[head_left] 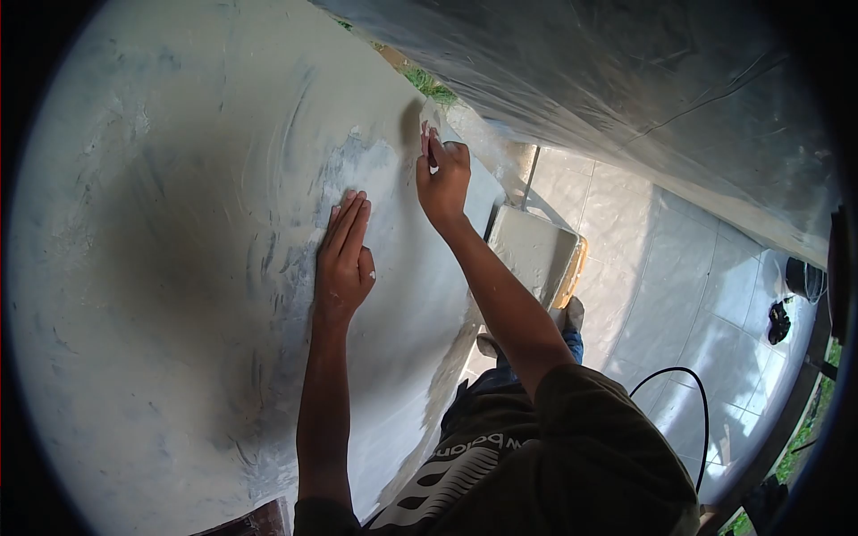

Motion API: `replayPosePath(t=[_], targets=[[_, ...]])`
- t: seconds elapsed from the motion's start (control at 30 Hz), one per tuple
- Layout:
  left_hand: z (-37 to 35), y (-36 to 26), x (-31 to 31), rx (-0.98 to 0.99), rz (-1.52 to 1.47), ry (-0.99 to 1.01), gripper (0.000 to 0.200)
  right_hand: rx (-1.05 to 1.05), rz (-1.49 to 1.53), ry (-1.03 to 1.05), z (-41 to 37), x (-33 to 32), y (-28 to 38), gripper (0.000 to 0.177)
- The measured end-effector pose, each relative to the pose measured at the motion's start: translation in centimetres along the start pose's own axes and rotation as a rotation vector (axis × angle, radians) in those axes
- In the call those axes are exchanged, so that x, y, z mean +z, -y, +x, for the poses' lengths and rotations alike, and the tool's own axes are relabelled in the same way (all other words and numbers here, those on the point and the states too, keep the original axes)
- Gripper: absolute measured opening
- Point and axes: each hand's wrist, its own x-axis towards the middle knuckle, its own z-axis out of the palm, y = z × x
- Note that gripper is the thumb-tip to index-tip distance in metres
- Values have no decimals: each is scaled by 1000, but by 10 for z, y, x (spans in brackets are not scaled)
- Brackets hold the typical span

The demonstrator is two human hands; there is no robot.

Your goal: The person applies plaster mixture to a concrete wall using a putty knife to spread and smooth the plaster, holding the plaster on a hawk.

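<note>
A large pale panel (179, 375), smeared with whitish filler and grey-blue streaks, fills the left and middle of the view. Flat against it lies my left hand (341, 259), fingers stretched out and pointing up, beside a patch of rough white filler (362, 161). Near the panel's upper right edge, my right hand (442, 179) is closed around a small flat scraper (432, 113) coated in whitish material. Its blade points up and away; the grip is mostly hidden by my fingers.
Below the panel's right edge stands a tray (536, 241) with pale filler in it and an orange-yellow side. Plastic sheeting (626, 80) hangs at the upper right. A black cable (702, 393) curves over the tiled floor (679, 268); dark objects (780, 322) lie farther right.
</note>
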Motion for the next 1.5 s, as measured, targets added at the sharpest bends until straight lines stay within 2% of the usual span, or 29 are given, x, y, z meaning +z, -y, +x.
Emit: replayPosePath(t=[0.13,0.2,0.23,0.27,0.3,0.4,0.5,0.57,0.7,0.8,0.83,0.9,0.93,1.1,1.23,1.37,1.43,1.5], targets=[[0,0,0,-4,-14,3,55,-40,-8,122,-14,21,4,36],[1,0,-1,5,-23,-2,55,-120,36,125,-51,9,13,39],[1,1,-1,6,-31,-3,55,-109,77,191,-72,-5,21,41],[0,2,0,7,-33,-2,55,-38,171,235,-93,-19,29,37],[0,4,0,17,-36,-10,55,-65,209,273,-105,-35,32,36],[0,2,1,17,-35,-11,55,-29,209,138,-90,-40,24,34],[0,3,1,16,-22,-12,56,-13,105,-1,-14,-19,14,30],[-1,3,1,15,-22,-10,56,-21,10,14,16,-2,6,31],[0,0,0,6,-38,-16,55,-40,33,106,-10,20,15,34],[-1,4,2,17,-53,-29,56,-15,150,198,-67,-10,44,38],[-1,6,2,30,-53,-40,56,-20,232,204,-86,-21,48,34],[1,5,1,29,-58,-39,56,-94,282,134,-89,-36,47,31],[0,3,0,25,-64,-34,57,-66,242,88,-75,-36,44,31],[-1,3,1,21,-52,-22,57,10,50,-17,29,1,15,29],[-1,3,1,34,-83,-35,57,-90,46,83,-1,18,20,34],[-1,4,0,19,-89,-55,56,-95,226,230,-89,-24,39,39],[-2,3,-2,30,-98,-44,56,-51,269,165,-89,-33,37,38],[-3,3,0,27,-100,-45,56,-46,175,29,-43,-29,35,33]])
